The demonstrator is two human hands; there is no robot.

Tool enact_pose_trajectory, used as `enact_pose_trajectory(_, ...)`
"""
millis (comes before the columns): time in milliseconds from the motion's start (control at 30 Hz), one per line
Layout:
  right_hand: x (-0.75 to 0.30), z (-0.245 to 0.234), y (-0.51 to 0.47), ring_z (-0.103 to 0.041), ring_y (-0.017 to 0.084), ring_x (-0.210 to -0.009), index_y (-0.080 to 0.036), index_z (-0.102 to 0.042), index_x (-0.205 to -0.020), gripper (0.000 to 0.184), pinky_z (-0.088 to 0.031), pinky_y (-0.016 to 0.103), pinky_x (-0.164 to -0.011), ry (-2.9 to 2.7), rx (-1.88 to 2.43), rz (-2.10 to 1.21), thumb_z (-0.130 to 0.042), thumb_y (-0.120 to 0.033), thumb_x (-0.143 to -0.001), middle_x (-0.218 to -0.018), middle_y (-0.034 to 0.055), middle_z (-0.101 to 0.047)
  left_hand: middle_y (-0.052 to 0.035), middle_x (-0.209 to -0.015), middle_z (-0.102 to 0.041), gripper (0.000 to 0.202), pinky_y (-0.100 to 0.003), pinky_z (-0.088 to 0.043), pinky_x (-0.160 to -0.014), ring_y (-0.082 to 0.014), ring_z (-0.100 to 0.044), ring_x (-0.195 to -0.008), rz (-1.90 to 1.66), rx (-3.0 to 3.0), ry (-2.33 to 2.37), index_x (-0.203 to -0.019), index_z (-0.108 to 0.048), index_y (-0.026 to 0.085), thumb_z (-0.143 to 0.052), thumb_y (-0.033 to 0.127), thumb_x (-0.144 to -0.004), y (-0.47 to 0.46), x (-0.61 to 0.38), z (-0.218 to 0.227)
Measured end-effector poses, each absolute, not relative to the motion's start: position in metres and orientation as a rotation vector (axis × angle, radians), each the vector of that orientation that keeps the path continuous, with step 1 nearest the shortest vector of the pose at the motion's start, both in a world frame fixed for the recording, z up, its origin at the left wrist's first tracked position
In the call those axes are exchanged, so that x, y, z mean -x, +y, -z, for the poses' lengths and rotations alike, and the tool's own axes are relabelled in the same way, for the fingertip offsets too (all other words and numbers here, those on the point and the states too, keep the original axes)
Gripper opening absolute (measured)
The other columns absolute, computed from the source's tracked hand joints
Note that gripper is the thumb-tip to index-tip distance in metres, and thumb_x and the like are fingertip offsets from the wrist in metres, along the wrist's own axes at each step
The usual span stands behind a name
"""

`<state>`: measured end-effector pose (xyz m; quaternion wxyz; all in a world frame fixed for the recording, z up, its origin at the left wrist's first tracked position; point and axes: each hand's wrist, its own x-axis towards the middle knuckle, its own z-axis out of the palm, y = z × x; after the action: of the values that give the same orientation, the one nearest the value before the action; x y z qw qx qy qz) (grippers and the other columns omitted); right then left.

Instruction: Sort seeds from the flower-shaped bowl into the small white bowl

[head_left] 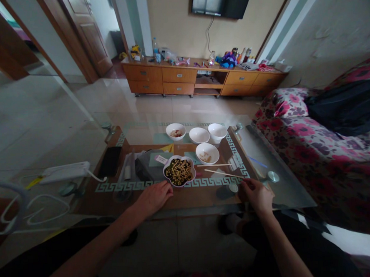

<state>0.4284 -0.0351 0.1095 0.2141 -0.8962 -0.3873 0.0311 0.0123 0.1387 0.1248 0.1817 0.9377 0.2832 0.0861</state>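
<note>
Bowl (flower-shaped) (193,170), w/ mixed dark & yellow kernels (179,170), on glass coffee table (195,199); L hand (155,196) at near-left rim, fingers loosely curled, apparently to steady it; whether they pinch, can't tell. R hand (258,194) by near end of chopstick (223,173), fingers bent close together; pinch on stick unclear. 2nd chopstick (214,165) lies just beyond. Four white bowls (199,135) grouped at far side, presumably for easy reach.

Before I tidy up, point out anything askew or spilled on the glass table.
The two pale chopsticks look askew: right of the flower-shaped dish, they splay apart instead of lying parallel. I see no spill around the dish or white bowls.
</note>
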Motion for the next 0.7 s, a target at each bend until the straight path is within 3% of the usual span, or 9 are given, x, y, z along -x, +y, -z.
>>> enact_pose_trajectory(267,-0.425,-0.107,-0.028,-0.073,0.029,-0.084,-0.020,-0.077,-0.097,0.035,-0.051,0.037,-0.071,-1.215,2.413,-0.084,-0.051,-0.043,-0.099,-0.097,0.0144,-0.079,-0.0036,-0.094,-0.073,0.022,-0.029,-0.056,-0.076,-0.0173,-0.071,-0.084,-0.528,-2.800,0.664,-0.097,-0.072,0.018,-0.054,0.019,-0.110,0.128,-0.003,-0.115)
enact_pose_trajectory(367,-0.402,-0.116,-0.016,-0.073,0.027,-0.081,-0.022,-0.070,-0.092,0.035,-0.054,0.037,-0.072,-1.312,2.226,-0.151,-0.048,-0.046,-0.104,-0.094,0.0114,-0.077,-0.0032,-0.091,-0.073,0.023,-0.026,-0.056,-0.073,-0.0159,-0.071,-0.082,-0.652,-2.858,0.536,-0.098,-0.072,0.019,-0.053,0.018,-0.110,0.117,-0.001,-0.107)
enact_pose_trajectory(467,-0.364,-0.139,0.012,-0.073,0.025,-0.080,-0.022,-0.069,-0.096,0.038,-0.056,0.035,-0.075,-1.531,1.919,-0.276,-0.048,-0.050,-0.110,-0.095,0.0090,-0.076,-0.0046,-0.094,-0.073,0.015,-0.027,-0.056,-0.069,-0.0175,-0.071,-0.083,-0.692,-2.851,0.469,-0.111,-0.073,0.018,-0.064,0.029,-0.107,0.108,0.002,-0.106)
enact_pose_trajectory(600,-0.318,-0.176,0.063,-0.075,0.024,-0.086,-0.022,-0.076,-0.099,0.033,-0.058,0.033,-0.080,-1.826,1.633,-0.382,-0.054,-0.043,-0.112,-0.097,0.0089,-0.078,-0.0067,-0.096,-0.075,0.042,-0.031,-0.055,-0.066,-0.0214,-0.070,-0.083,-0.681,-2.845,0.409,-0.119,-0.072,0.019,-0.080,0.053,-0.095,0.098,0.005,-0.110)
enact_pose_trajectory(700,-0.305,-0.190,0.095,-0.078,0.024,-0.092,-0.022,-0.080,-0.114,0.025,-0.061,0.035,-0.087,-1.900,1.487,-0.520,-0.058,-0.034,-0.110,-0.107,0.0101,-0.082,-0.0037,-0.089,-0.074,0.026,-0.029,-0.048,-0.061,-0.0193,-0.067,-0.076,-0.725,-2.869,0.335,-0.111,-0.073,0.023,-0.080,0.043,-0.096,0.090,0.005,-0.107)
